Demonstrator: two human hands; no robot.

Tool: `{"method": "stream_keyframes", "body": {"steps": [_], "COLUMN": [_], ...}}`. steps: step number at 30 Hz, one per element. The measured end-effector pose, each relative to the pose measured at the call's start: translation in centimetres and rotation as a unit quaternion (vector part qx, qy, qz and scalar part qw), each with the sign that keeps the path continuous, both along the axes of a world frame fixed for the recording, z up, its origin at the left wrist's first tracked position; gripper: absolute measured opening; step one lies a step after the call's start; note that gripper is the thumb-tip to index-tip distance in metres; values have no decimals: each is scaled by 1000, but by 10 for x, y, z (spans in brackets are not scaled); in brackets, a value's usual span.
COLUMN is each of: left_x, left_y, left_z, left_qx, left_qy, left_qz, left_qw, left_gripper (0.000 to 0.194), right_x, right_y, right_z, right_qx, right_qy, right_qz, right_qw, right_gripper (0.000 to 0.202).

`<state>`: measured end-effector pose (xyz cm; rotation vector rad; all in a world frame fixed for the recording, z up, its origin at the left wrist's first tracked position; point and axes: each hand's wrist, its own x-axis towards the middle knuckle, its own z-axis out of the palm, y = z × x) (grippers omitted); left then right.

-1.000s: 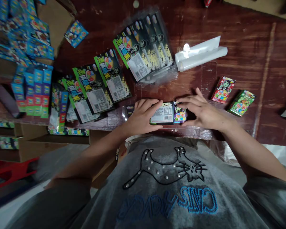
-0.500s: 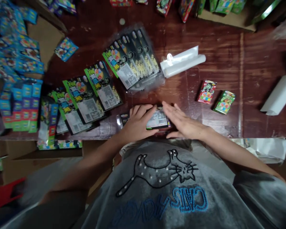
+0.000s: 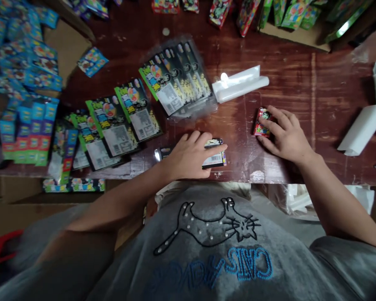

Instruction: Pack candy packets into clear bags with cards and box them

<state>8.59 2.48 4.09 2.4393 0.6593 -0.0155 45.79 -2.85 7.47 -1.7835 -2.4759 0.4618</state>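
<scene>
Near the table's front edge, my left hand lies over a black package with a white label, its fingers spread and partly covering it. To the right, my right hand is on a small red packet, with fingers over its right side and the thumb at its lower edge. The green packet is not visible; my right hand covers that area. Left of my hands, black-and-green packages overlap in a row, and a fanned stack of them lies farther back.
A clear plastic roll lies behind my hands. Blue packets are heaped at the left, beside colourful strips. Green packets sit in a box at the back right. A white roll lies at the right.
My right hand has left the black package and moved right onto the small red packet. My left hand has shifted slightly right over the black package.
</scene>
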Motion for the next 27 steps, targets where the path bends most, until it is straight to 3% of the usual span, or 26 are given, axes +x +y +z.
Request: {"method": "stream_keyframes", "body": {"steps": [4, 8, 14, 17, 19, 21, 24, 27], "left_x": [-5, -11, -11, -13, -14, -12, -5, 1], "left_y": [1, -4, -12, -13, -12, -8, 0, 7], "left_z": [-2, -9, -21, -20, -17, -12, -6, -2], "left_qx": [-17, -43, -76, -62, -38, -18, -9, -18], "left_qy": [-7, -64, -80, -73, -52, -23, 1, 11], "left_qz": [21, 64, 118, 100, 75, 52, 22, 6], "left_qw": [1000, 995, 987, 990, 995, 998, 1000, 1000], "left_gripper": [72, 93, 100, 96, 92, 92, 94, 91], "right_x": [-39, -72, -98, -89, -72, -52, -34, -35], "right_y": [11, 20, 23, 19, 19, 20, 19, 17], "right_z": [4, -5, -21, -12, -1, 9, 19, 21], "right_qx": [-38, -75, -112, -122, -127, -135, -170, -198], "right_qy": [132, 214, 195, 180, 163, 127, 89, 109], "right_qz": [66, 154, 189, 185, 168, 148, 160, 164], "right_qw": [988, 962, 956, 958, 964, 971, 968, 960], "right_gripper": [49, 57, 56, 85, 111, 124, 105, 80]}}
